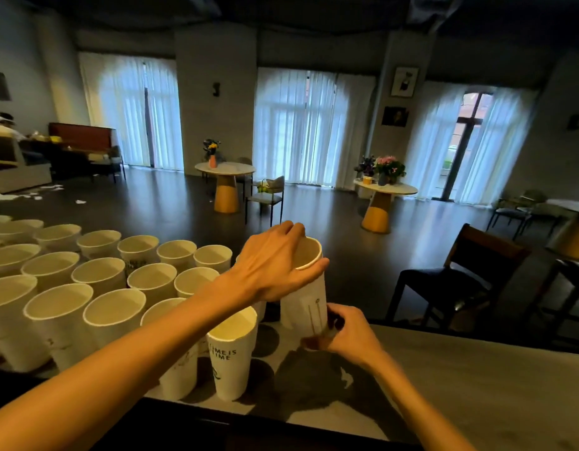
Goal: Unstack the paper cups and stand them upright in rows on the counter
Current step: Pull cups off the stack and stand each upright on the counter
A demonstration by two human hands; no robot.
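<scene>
Paper cups (306, 288) mid-unstacking: left hand (275, 268) grips top rim, right hand (343, 333) holds stack's base; next, lift one free & stand it beside rows (96, 281) on tabletop (477, 385).

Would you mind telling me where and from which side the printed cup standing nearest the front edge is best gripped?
Grip the printed cup around its upper wall just below the rolled rim, coming from the right. It stands upright and open-mouthed, with another cup close on its left and bare counter on its right. Its tapered wall widens upward, so fingers wrapped high should slip less. Squeeze lightly; thin paper probably dents.
</scene>
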